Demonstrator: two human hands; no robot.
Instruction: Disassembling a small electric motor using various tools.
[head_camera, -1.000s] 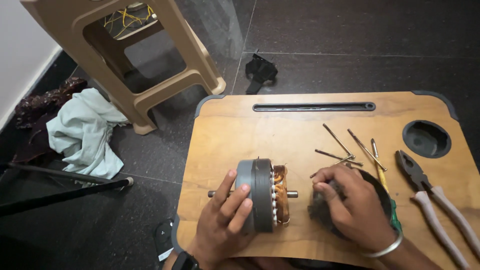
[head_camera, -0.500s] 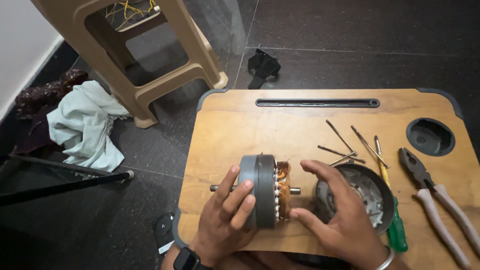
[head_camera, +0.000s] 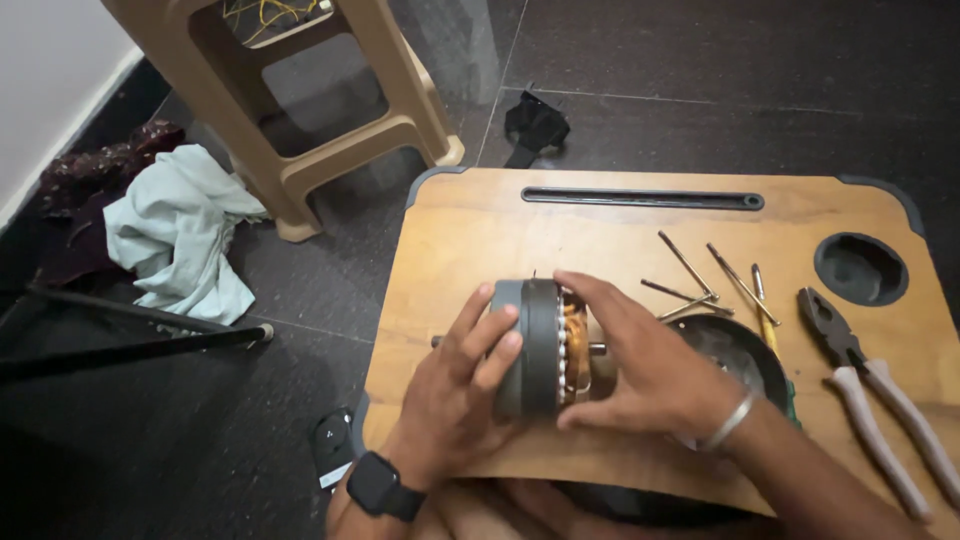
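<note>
The motor (head_camera: 540, 348), a grey round housing w/ copper windings showing on its right side, sits on edge near the front-middle of the wooden lap table (head_camera: 600, 235), shaft ends poking out left & right. Both hands are on it. Left hand (head_camera: 455, 395) grips the grey housing from the left/front, fingers wrapped over the rim; a black smartwatch (head_camera: 380, 488) on that wrist. Right hand (head_camera: 650, 375) clasps the winding side from the right, thumb underneath, fingers arched over the top; a silver bangle (head_camera: 728, 424) on that wrist. So the motor is pinched between the two hands, resting on the board.

Just right of the right hand, partly hidden by it, lies a round dark end cover (head_camera: 735, 350), dished side up. Beyond it, several long thin bolts (head_camera: 690, 275) lie loosely crossed, w/ a yellow-green screwdriver (head_camera: 765, 315) beside them, its lower part hidden behind the cover. Further right are pliers (head_camera: 870, 385) w/ pale pinkish handles, and above them the table's round cup recess (head_camera: 860, 268). A long dark slot (head_camera: 640, 199) runs along the far edge.

No packages or signs in view. On the dark tiled floor: a beige plastic stool (head_camera: 330, 130) upper left, a pale green cloth (head_camera: 180, 240) beside it, a small black object (head_camera: 535, 125) just past the table, a black stick (head_camera: 130, 345) at left
</note>
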